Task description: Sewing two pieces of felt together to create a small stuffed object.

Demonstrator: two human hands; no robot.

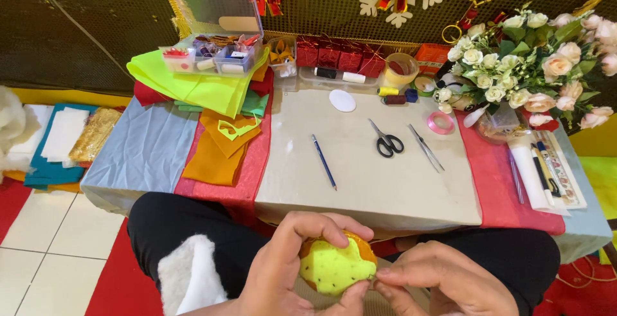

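Left hand [289, 271] cups a small felt piece [337, 266] from its left side, fingers curled over the top edge, thumb under the lower rim. Right hand [443, 280] sits just right of the piece, thumb and forefinger pressed together at its right edge; they seem to pinch something very thin there, too small to tell whether needle or thread. Piece is held above the lap, below the near edge of the tabletop [385, 187].

Head view, risks (judgement):
- Pinch point lies touching the left thumb tip. If a needle is there, a push through the felt could prick that thumb.
- Grip is fingertips only. A sharp pull at the edge could pucker the green layer or drag it off centre on the orange.
- Piece hangs over lap and floor; a slip of the left hand drops it there, not onto the tabletop.
- Scissors [387, 141] and pencil [324, 160] lie well beyond both hands, so reaching for them means freeing one hand from the piece.

Head view, look of the piece:
- Round orange felt base, slightly puffed.
- Lime-green wavy-edged layer on top, like a splash or icing.
- Small dark dots, possibly stitches, follow the green outline.
- Orange shows as a rim at top and lower left; right side partly hidden by fingers.
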